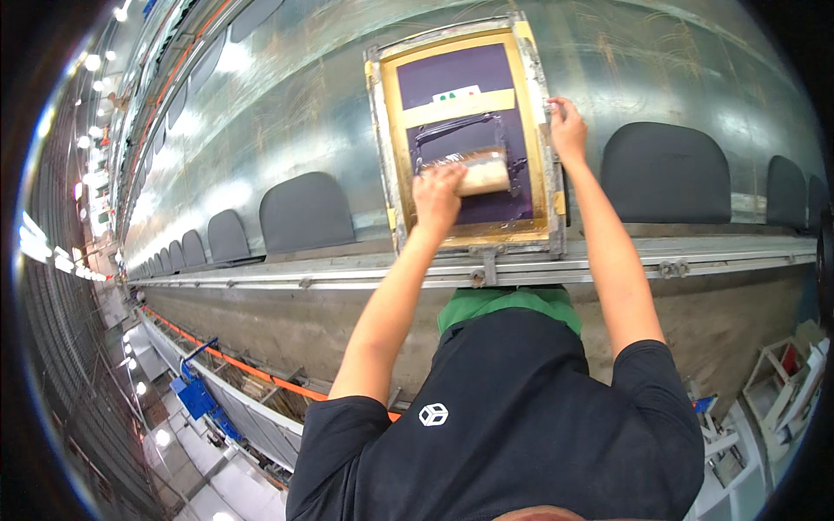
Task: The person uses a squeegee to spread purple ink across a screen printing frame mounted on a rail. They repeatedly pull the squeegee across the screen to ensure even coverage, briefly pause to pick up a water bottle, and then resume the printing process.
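Note:
A screen-printing frame [377, 130] lies on the long metal table in front of me, its purple mesh [454, 71] edged with yellowish tape. My left hand [438, 196] is closed around a squeegee [484, 176] with a pale wooden-looking handle, which rests on the lower half of the mesh. Dark wet ink [514, 165] shows around the squeegee. A strip of tape [458, 108] crosses the mesh above it, with a small white label just over the strip. My right hand [568, 132] grips the frame's right edge, fingers curled over it.
Dark grey fabric pieces with rounded tops lie along the table, one to the right [667, 174] and several to the left [306, 210]. A metal rail [347, 272] runs along the near edge. Blue equipment [198, 401] stands at lower left; a white rack [786, 382] stands at lower right.

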